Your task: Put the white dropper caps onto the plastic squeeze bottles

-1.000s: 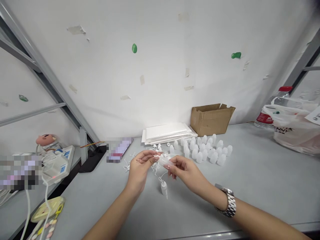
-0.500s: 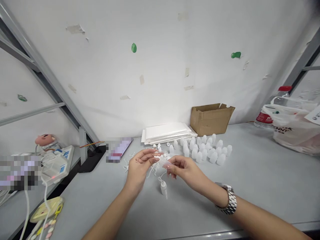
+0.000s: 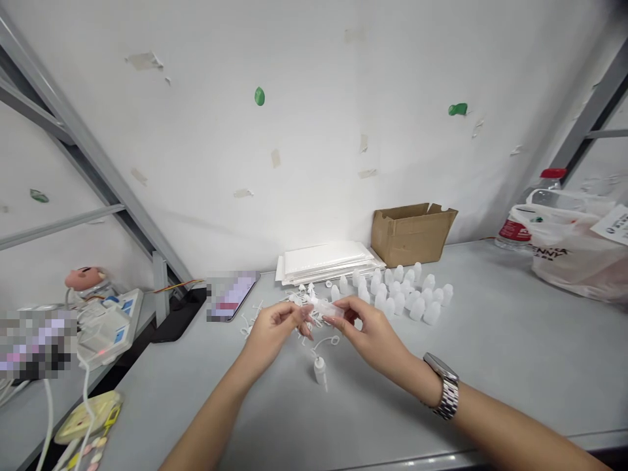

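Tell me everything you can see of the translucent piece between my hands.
The piece is pale, translucent, longer than wide and plastic-looking. It is held roughly sideways. The right hand grips its right end; the left hand is at its left end, perhaps touching it. That end blends into the white bits behind, so its shape is unclear.

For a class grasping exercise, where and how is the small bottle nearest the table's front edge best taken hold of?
Probably pinch the small bottle around its body, below the cap, coming from the near side: it appears upright, and the white cord at its top trails toward the far side.
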The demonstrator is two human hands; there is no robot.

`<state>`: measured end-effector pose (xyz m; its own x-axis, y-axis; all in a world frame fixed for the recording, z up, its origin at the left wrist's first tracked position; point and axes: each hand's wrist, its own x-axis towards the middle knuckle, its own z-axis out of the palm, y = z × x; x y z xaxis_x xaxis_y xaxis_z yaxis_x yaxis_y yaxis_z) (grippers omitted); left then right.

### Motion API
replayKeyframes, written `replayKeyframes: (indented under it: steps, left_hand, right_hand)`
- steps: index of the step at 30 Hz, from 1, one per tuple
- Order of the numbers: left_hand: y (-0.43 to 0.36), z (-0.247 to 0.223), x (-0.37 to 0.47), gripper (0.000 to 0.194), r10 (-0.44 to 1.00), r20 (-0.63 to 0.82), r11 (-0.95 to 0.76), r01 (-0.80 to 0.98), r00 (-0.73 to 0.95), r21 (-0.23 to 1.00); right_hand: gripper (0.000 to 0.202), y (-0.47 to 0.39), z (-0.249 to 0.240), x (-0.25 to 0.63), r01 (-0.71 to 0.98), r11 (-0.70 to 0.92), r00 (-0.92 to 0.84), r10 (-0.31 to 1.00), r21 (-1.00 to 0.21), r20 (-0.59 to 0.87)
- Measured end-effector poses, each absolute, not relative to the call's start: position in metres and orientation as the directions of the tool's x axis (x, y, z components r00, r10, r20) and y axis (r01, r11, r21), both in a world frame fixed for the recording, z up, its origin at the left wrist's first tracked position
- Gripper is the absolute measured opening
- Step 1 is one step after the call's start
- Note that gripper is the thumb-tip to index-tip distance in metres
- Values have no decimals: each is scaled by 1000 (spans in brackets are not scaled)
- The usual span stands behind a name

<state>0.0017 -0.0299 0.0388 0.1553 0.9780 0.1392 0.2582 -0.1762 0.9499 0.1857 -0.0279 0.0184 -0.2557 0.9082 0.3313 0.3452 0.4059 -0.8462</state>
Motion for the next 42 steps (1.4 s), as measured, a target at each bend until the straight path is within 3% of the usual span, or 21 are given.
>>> replayKeyframes:
  steps: [2,8,11,14,19,25,27,29,32,34,37,42]
  left_hand:
    - [-33,41,2,26,970,119,-169,235,211,957]
    - [-35,38,-1,26,970,173,-189,80,171,979]
    - [-31,36,-4,30,981,194,-194,40,0,980]
    - [-27,35,-2,19,980,163,-162,21,-116,987]
    - [-30,34,11,31,992,78,-64,-133,102,989]
    - [-31,24,15,13,998,57,-54,-157,12,986]
    - [-30,22,14,10,996,94,-92,-156,8,983]
    - [-31,23,14,7,985,170,-168,-126,9,978]
    - [-35,28,15,6,966,258,-255,-76,27,964]
    - [-36,29,16,6,963,267,-264,-71,34,962]
    - [-35,28,18,9,980,198,-195,-129,15,972]
    - [-30,26,14,40,996,93,-90,-362,-9,928]
  right_hand:
    - [16,-28,17,185,378,430,-256,900,-820,354]
    - [17,-34,17,184,422,492,-270,870,-761,412]
    - [19,-34,19,185,350,444,-262,892,-825,369]
    - [23,-32,21,185,189,344,-302,912,-920,279]
    - [25,-32,22,183,68,229,-335,922,-971,194]
    - [24,-34,19,179,86,250,-317,925,-964,211]
    - [27,-32,20,180,2,156,-391,909,-988,143]
    - [31,-29,22,182,-145,-39,-535,843,-989,46]
    - [29,-25,21,187,-304,-381,-740,671,-873,-36]
    - [23,-23,20,189,-328,-484,-791,610,-811,-44]
    - [27,-20,19,190,-316,-394,-745,666,-863,-31]
    - [31,-16,23,188,-74,13,-425,904,-997,43]
